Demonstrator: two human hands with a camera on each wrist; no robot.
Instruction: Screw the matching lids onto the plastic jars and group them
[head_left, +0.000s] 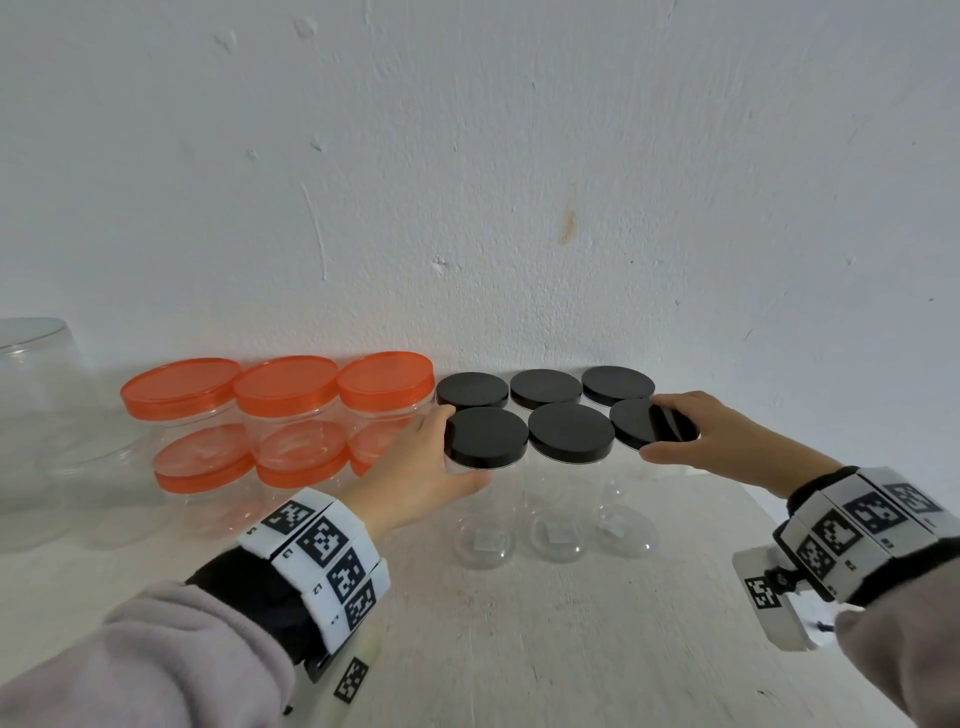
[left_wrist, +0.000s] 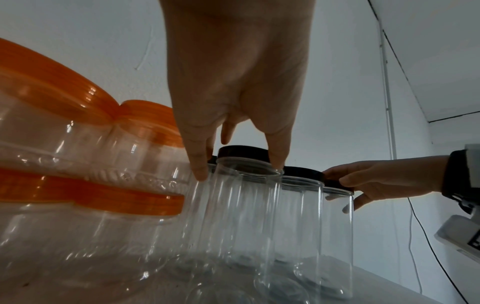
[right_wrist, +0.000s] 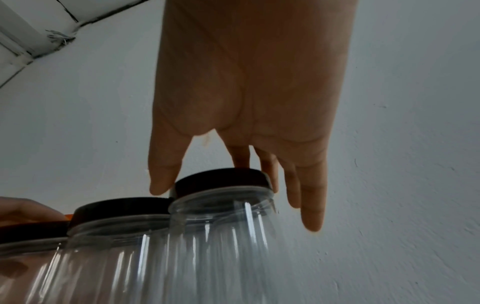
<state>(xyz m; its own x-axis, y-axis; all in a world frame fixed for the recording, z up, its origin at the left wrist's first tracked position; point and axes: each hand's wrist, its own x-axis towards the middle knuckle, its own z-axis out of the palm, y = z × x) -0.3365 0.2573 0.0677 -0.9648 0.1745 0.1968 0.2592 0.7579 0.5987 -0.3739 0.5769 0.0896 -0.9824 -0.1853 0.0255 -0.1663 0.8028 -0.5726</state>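
Six tall clear jars with black lids stand in two rows of three against the wall. My left hand (head_left: 441, 457) grips the front-left jar (head_left: 488, 434) just under its lid, thumb in front and fingers behind; the left wrist view shows the left hand (left_wrist: 239, 164) astride the jar's neck (left_wrist: 244, 205). My right hand (head_left: 670, 431) holds the front-right jar (head_left: 634, 423) by its black lid, which looks blurred. In the right wrist view this jar (right_wrist: 221, 182) leans, with thumb and fingers either side of the lid. The middle front jar (head_left: 570, 431) stands between them.
Orange-lidded jars (head_left: 285, 384) are stacked two high to the left of the black group, touching the wall. A large clear container (head_left: 31, 389) stands at the far left. The pale table (head_left: 571, 649) stretches towards me in front of the jars.
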